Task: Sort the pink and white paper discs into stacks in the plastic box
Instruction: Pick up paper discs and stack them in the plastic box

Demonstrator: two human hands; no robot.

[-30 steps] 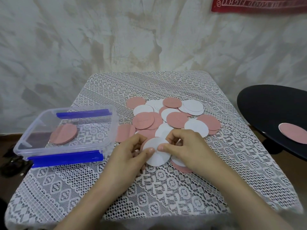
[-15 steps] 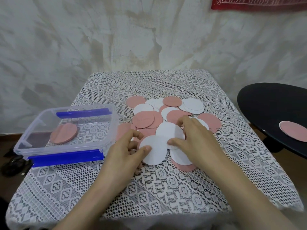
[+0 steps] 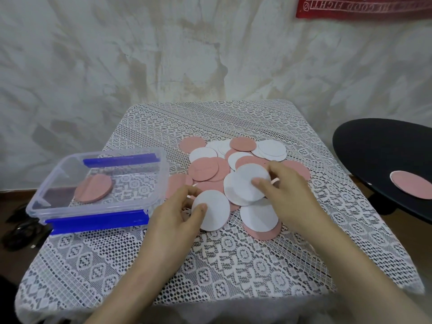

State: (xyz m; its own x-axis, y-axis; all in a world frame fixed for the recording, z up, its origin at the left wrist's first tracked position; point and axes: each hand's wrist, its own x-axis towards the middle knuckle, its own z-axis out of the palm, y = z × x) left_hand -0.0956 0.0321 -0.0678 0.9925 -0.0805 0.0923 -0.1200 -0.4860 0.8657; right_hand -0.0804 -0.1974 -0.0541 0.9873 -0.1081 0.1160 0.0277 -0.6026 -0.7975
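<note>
- Furthest left, off the worktop edge, dark cables [image 3: 21, 232] lie on the floor.
- Next, a clear plastic box [image 3: 98, 155] with blue clips [image 3: 97, 220] sits open on the left side of the lace tablecloth [image 3: 233, 265]. Inside it, a small stack of pink discs [image 3: 93, 188] lies toward the left half.
- Just right of the box, the left hand [image 3: 173, 218] holds a white disc [image 3: 215, 210]. The thumb presses on its face and the fingers [image 3: 187, 191] are curled behind its left edge, clamped on it. The disc is tilted up slightly at the near edge of the pile.
- Behind it, the loose pile of pink and white discs [image 3: 205, 170] spreads overlapping across the middle of the worktop.
- At the pile's front, the right hand [image 3: 289, 190] pinches a second white disc [image 3: 243, 185], thumb on top and fingers [image 3: 278, 168] closed over its far edge. Another white disc overlaps it.
- Below that hand, a flat white disc [image 3: 257, 217] rests on a pink disc [image 3: 264, 232] on the cloth.
- Far right, well apart from the worktop, a black round table [image 3: 378, 146] carries a single pink disc [image 3: 411, 187].
- Above it, a red banner [image 3: 362, 7] hangs on the wall.
</note>
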